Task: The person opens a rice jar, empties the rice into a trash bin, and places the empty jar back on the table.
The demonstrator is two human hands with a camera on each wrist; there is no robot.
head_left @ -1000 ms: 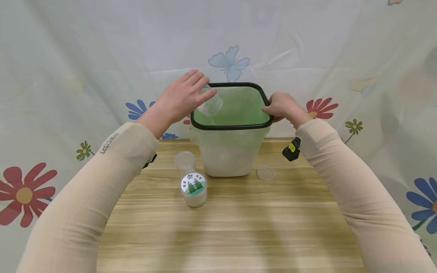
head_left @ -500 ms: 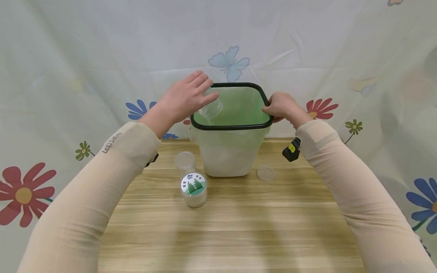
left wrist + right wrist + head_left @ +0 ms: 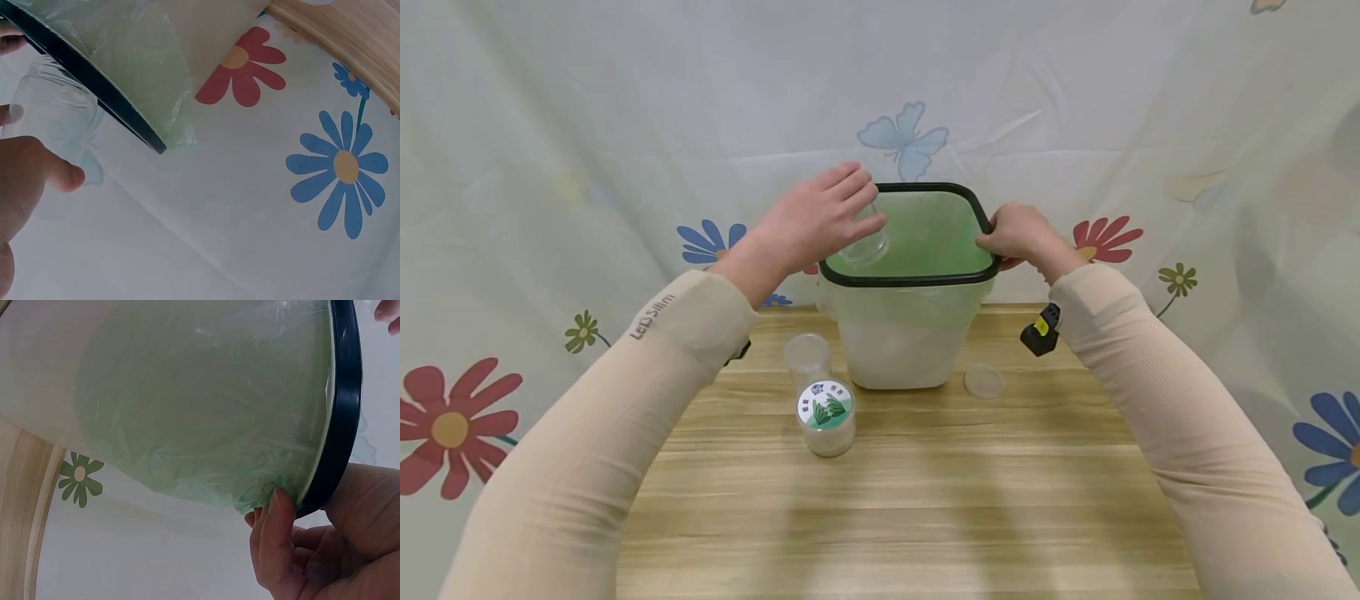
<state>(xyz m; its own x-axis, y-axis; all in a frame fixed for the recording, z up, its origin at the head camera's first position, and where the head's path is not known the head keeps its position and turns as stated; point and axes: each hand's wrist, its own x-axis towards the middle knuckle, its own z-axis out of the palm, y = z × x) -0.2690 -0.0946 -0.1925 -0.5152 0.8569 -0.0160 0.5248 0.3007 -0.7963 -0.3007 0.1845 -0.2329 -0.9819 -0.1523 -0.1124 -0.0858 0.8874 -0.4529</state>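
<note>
Lower and slightly farther right than a second ago, the left hand (image 3: 808, 217) has carried its clear jar (image 3: 867, 250) down over the opening of the bin (image 3: 902, 342). Its fingers are curled round the jar, which is tilted with its threaded mouth pointing downward, beside the black rim (image 3: 910, 280); whether anything is left inside is not clear. At the opposite side of the bin, the right hand (image 3: 1021, 232) has stayed put, its thumb and fingers pinching the rim where a green liner (image 3: 181, 425) is tucked over. The bin stands upright near the far edge of the wooden table (image 3: 910, 500). Left of its base, a clear container (image 3: 805, 352) stands just behind a round tub (image 3: 829, 437) with a green-and-white label; whether the two touch cannot be told. Right of the base, a clear disc (image 3: 984, 381) lies flat. Behind everything hangs a pale curtain (image 3: 662, 100) printed with flowers and a blue butterfly.
</note>
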